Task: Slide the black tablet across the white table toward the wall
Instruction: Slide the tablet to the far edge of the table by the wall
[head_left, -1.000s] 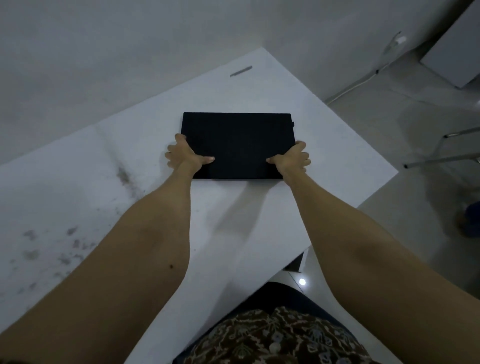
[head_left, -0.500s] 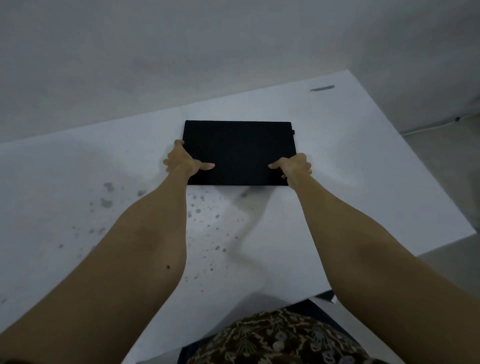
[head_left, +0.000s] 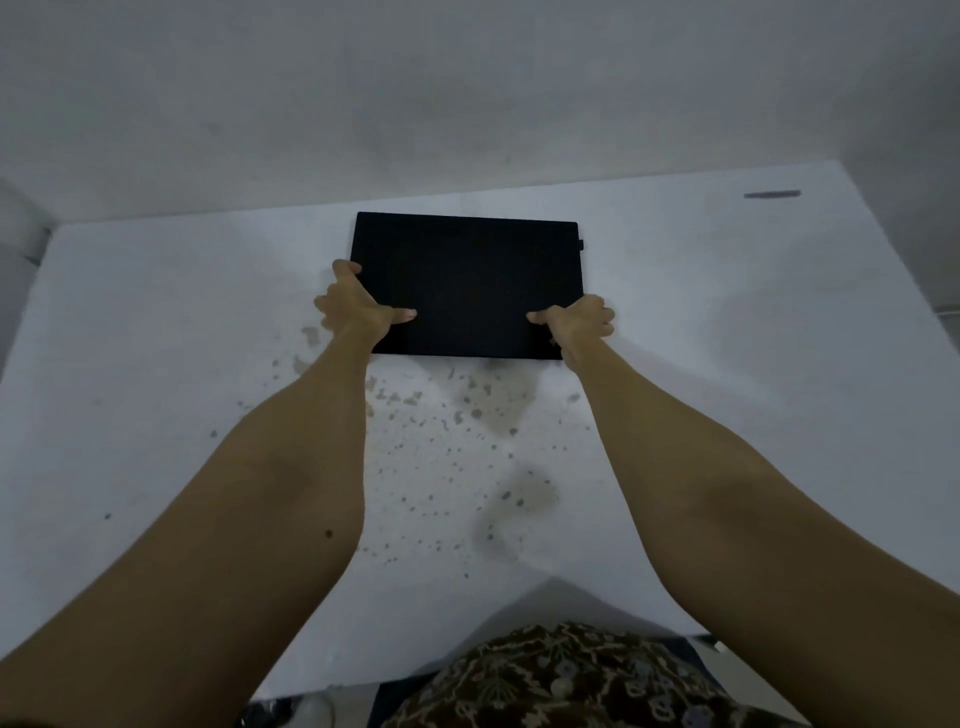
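Your left hand (head_left: 358, 306) and right hand (head_left: 576, 322) each grip a near corner of the black tablet (head_left: 467, 280), thumbs on top. It lies flat on the stained white table (head_left: 156, 338), the wall (head_left: 467, 93) just beyond.

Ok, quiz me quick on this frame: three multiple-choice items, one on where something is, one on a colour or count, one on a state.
1. Where does the small dark strip lie on the white table?
A. far right, near the wall
B. under the tablet
C. at the near edge

2. How many hands hold the black tablet?
A. none
B. one
C. two

3. How does the tablet sit?
A. flat on the table
B. propped upright against the wall
C. hanging off the table edge

Key: 1 A, the strip lies by the far right corner. 2 C, the left hand and right hand each grip a near corner. 3 A, it lies level on the tabletop, short of the wall.
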